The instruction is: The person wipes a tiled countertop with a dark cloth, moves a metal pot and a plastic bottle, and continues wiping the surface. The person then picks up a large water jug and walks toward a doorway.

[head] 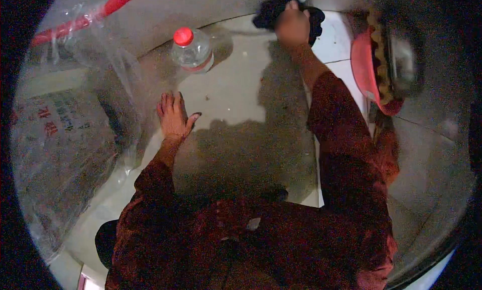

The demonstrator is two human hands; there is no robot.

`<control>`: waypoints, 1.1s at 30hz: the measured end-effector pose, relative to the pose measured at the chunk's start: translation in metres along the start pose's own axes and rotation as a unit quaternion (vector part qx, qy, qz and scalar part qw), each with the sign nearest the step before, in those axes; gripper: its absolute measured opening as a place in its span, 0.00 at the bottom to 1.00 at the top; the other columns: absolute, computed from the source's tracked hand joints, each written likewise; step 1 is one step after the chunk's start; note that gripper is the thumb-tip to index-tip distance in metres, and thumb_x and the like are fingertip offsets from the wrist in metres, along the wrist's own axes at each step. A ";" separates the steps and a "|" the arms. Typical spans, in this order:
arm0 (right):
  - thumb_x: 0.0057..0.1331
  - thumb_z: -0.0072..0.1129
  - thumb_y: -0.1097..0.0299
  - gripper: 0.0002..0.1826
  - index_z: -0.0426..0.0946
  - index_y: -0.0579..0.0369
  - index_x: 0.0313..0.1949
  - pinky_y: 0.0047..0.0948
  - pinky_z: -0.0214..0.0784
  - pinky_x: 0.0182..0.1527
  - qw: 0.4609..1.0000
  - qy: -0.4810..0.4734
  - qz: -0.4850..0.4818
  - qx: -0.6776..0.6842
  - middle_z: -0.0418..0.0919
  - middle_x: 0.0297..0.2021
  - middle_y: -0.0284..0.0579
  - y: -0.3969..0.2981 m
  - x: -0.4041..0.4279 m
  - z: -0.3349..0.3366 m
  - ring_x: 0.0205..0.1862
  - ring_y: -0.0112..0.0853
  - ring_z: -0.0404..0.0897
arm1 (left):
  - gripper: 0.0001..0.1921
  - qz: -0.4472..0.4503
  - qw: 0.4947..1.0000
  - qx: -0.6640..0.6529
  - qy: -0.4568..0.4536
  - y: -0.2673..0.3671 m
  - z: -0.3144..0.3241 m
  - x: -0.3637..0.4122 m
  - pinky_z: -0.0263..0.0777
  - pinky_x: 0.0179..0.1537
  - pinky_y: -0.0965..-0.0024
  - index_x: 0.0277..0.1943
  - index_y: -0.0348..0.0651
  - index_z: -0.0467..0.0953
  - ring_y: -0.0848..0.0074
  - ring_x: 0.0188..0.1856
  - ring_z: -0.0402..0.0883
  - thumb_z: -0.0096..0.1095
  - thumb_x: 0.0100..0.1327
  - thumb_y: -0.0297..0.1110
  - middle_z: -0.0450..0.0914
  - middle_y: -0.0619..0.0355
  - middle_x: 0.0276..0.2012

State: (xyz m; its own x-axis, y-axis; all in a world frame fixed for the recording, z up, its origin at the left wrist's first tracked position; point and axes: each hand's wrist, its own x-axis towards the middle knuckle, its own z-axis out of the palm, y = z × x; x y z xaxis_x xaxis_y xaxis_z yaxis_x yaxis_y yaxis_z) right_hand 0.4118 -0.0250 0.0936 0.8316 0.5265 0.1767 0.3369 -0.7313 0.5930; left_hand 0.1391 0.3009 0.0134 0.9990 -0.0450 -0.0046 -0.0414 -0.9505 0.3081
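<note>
My left hand (174, 114) rests with spread fingers on the pale tiled floor (229, 101), and holds nothing. Farther out, my right hand (293, 24) presses palm down on a bunched dark cloth (267, 16); part of the hand is blurred, and I cannot tell whether its fingers grip the cloth. Beyond my left hand stands a clear plastic bottle (194, 54) with a red cap, close to the wall's foot.
Clear plastic sheeting (128, 75) covers a sack (64, 139) with printed writing on the left. Above it runs a red tube (75, 29). A pink plastic basin (361, 67) stands on the right, beside a shiny object (403, 64).
</note>
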 end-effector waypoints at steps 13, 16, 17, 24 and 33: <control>0.54 0.52 0.65 0.13 0.81 0.56 0.34 0.54 0.51 0.58 0.950 -0.004 -0.208 -0.235 0.74 0.47 0.52 0.008 -0.168 0.034 0.56 0.42 0.65 | 0.39 0.028 0.999 0.009 0.032 -0.008 0.016 0.000 0.37 0.65 0.48 0.64 0.42 0.56 0.53 0.67 0.49 0.53 0.56 0.60 0.56 0.42 0.63; 0.55 0.52 0.64 0.16 0.79 0.57 0.41 0.56 0.48 0.60 0.970 -0.206 -0.115 0.062 0.70 0.52 0.53 0.003 -0.254 0.004 0.60 0.45 0.61 | 0.39 0.022 0.999 0.019 0.024 -0.009 0.015 0.003 0.37 0.66 0.49 0.64 0.42 0.57 0.54 0.67 0.49 0.54 0.56 0.59 0.56 0.44 0.63; 0.55 0.51 0.65 0.18 0.78 0.58 0.44 0.56 0.47 0.61 0.948 -0.244 -0.201 -0.026 0.69 0.54 0.53 -0.006 -0.253 -0.067 0.61 0.45 0.60 | 0.39 0.012 0.999 0.017 0.024 -0.015 0.016 -0.004 0.37 0.66 0.49 0.64 0.42 0.57 0.54 0.67 0.49 0.54 0.56 0.59 0.56 0.44 0.63; 0.53 0.52 0.69 0.24 0.71 0.60 0.51 0.57 0.48 0.60 0.914 -0.296 0.027 0.275 0.65 0.56 0.56 -0.003 -0.456 -0.110 0.63 0.46 0.57 | 0.36 0.036 0.997 0.000 0.069 -0.011 0.013 -0.004 0.39 0.65 0.49 0.62 0.41 0.59 0.56 0.67 0.49 0.54 0.57 0.57 0.56 0.45 0.63; 0.53 0.55 0.64 0.14 0.77 0.57 0.38 0.49 0.65 0.43 0.804 -0.529 -0.033 0.271 0.74 0.39 0.54 0.023 -0.370 -0.133 0.46 0.47 0.72 | 0.36 0.043 0.996 0.014 0.079 -0.010 0.017 0.004 0.42 0.64 0.47 0.61 0.39 0.60 0.53 0.66 0.51 0.53 0.57 0.58 0.58 0.43 0.62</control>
State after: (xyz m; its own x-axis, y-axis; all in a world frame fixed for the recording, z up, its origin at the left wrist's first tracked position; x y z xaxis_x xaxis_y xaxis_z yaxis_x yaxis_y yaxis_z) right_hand 0.0525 -0.1787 0.1465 0.6182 0.1184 -0.7771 0.3007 -0.9490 0.0946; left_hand 0.1427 0.3053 -0.0063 0.9822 -0.0790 0.1705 -0.1243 -0.9536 0.2743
